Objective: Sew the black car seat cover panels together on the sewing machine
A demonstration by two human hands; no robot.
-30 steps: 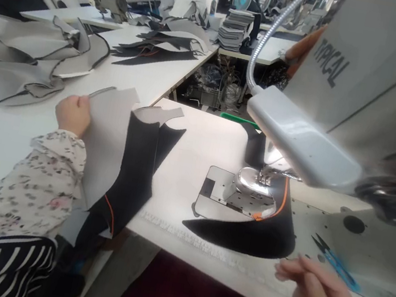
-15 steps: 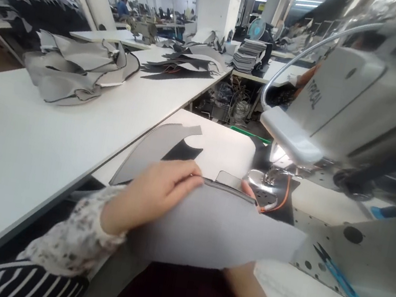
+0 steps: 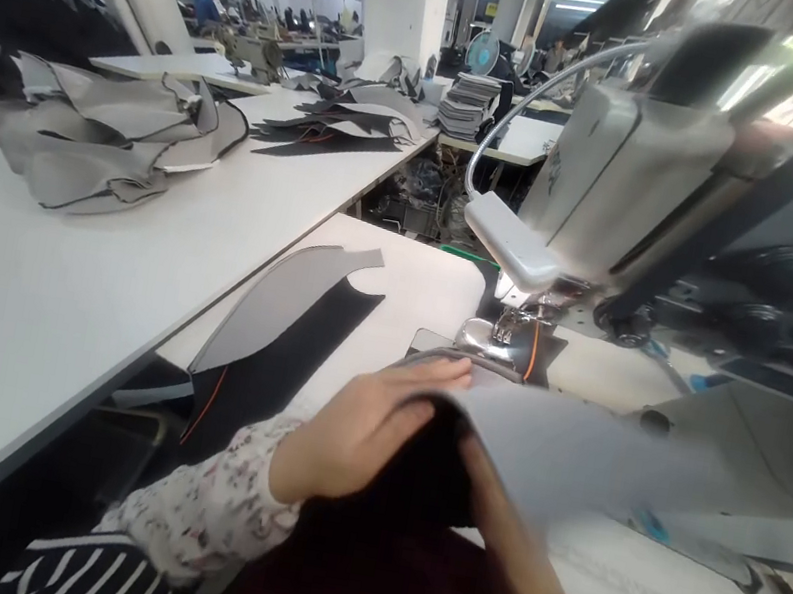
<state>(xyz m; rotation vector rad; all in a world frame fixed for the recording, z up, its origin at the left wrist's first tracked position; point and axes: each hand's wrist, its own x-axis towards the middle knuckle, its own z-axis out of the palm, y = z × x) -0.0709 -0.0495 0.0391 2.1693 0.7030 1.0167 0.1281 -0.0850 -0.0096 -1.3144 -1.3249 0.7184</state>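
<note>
My left hand (image 3: 366, 429) is closed on the piped edge of a grey fabric panel (image 3: 554, 445), fingers on top near the sewing machine's presser foot (image 3: 503, 333). The panel is bent up, with its dark underside showing. From beneath, my right hand (image 3: 487, 485) holds the panel, its fingers mostly hidden by the cloth. An orange thread (image 3: 532, 350) runs down beside the foot. Left of my hands lies another cut piece, with a grey part (image 3: 274, 302) and a black part (image 3: 296, 351).
The sewing machine head (image 3: 576, 175) with a white lamp (image 3: 512, 242) rises at the right. A long white table (image 3: 101, 288) runs along the left, bearing a heap of grey sewn pieces (image 3: 111, 138) and stacked flat panels (image 3: 350, 117). Blurred blue-handled snips (image 3: 651, 524) lie at right.
My left hand has moved right along the panel's edge. The panel has been bent upward and swung right, uncovering more of the black piece. The view has turned somewhat right.
</note>
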